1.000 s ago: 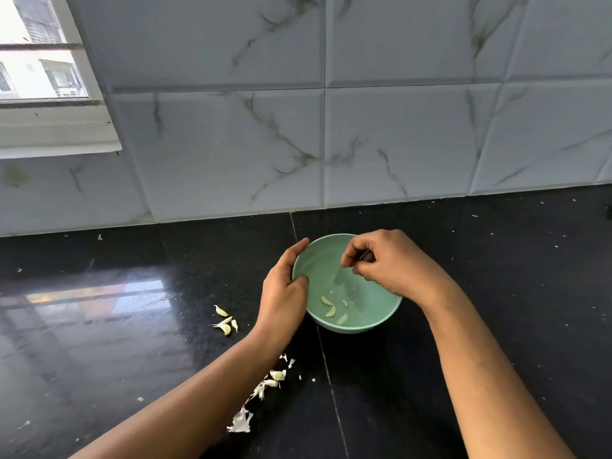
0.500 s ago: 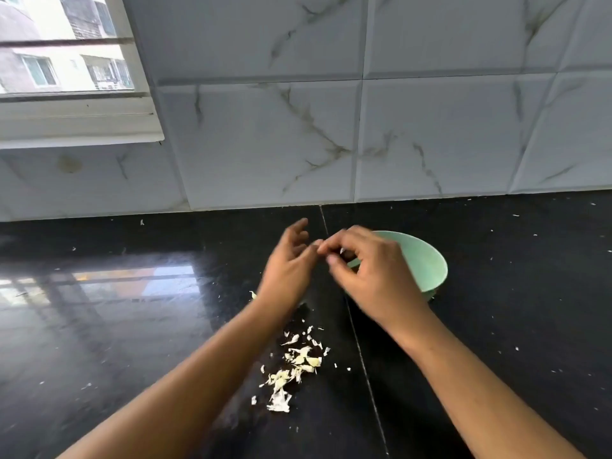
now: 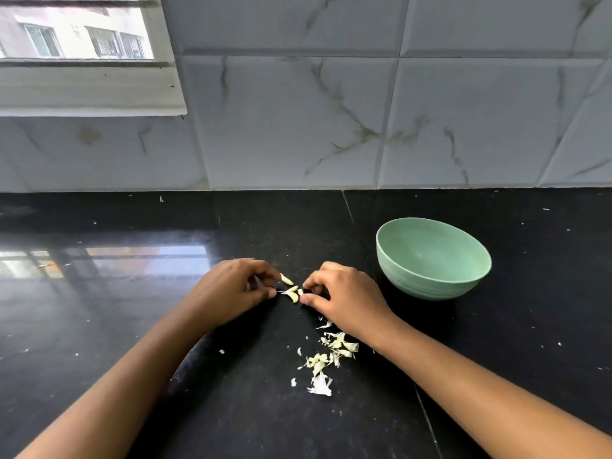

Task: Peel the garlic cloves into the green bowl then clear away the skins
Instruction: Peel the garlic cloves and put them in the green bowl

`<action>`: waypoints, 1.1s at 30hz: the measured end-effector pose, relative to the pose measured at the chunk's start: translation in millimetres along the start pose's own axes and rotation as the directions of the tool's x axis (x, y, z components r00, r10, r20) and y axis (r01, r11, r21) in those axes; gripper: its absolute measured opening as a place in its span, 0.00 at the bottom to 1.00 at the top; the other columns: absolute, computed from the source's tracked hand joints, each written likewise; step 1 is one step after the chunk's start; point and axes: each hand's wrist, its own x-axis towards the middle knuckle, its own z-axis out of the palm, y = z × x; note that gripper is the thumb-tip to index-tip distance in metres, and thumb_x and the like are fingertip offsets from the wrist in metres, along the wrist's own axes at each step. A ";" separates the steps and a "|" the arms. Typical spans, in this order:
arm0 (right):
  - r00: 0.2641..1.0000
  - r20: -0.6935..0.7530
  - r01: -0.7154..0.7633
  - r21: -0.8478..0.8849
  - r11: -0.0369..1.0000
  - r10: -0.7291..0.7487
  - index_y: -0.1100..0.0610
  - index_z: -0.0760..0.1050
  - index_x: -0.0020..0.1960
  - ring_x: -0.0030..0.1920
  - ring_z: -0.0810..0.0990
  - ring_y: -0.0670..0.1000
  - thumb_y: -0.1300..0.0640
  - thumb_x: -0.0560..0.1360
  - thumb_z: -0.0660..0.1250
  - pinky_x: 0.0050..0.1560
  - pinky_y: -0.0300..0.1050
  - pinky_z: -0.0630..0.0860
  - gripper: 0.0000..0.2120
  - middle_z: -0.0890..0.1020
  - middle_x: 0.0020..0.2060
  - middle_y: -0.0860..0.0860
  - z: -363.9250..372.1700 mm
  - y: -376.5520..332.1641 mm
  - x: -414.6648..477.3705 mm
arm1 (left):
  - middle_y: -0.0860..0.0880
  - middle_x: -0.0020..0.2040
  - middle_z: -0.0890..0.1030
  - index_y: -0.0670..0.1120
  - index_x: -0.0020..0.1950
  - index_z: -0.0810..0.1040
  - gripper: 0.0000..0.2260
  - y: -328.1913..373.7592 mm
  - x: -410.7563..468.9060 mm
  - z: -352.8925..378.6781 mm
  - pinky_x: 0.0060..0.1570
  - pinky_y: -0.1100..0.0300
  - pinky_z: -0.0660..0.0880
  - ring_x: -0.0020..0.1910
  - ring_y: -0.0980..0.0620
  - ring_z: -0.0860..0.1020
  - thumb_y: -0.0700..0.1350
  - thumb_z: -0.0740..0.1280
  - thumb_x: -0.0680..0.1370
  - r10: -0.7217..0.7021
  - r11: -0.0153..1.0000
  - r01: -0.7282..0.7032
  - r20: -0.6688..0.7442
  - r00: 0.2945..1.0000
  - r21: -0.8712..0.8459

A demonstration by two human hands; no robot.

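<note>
Two hands w/ garlic cloves [image 3: 292,290] beside green bowl [image 3: 430,279].

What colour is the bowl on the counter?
Pale green bowl, plain inside, seen best in the head view.

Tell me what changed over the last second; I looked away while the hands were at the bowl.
Both hands left the green bowl and came to the unpeeled garlic cloves on the counter to its left. The left hand and right hand now close their fingertips around the cloves; whether either has a grip is unclear. The pile of skins stayed put, as did the bowl.
</note>
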 end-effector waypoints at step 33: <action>0.997 -0.080 0.012 0.163 0.987 0.001 0.53 0.79 0.43 0.34 0.77 0.39 0.60 0.71 0.71 0.40 0.37 0.73 0.03 0.80 0.34 0.44 -25.0 16.4 2.7 | 0.64 0.43 0.79 0.62 0.43 0.82 0.06 5.6 -2.1 16.6 0.41 0.57 0.77 0.40 0.63 0.77 0.60 0.71 0.70 0.104 0.994 -0.099 -0.119 0.987 0.051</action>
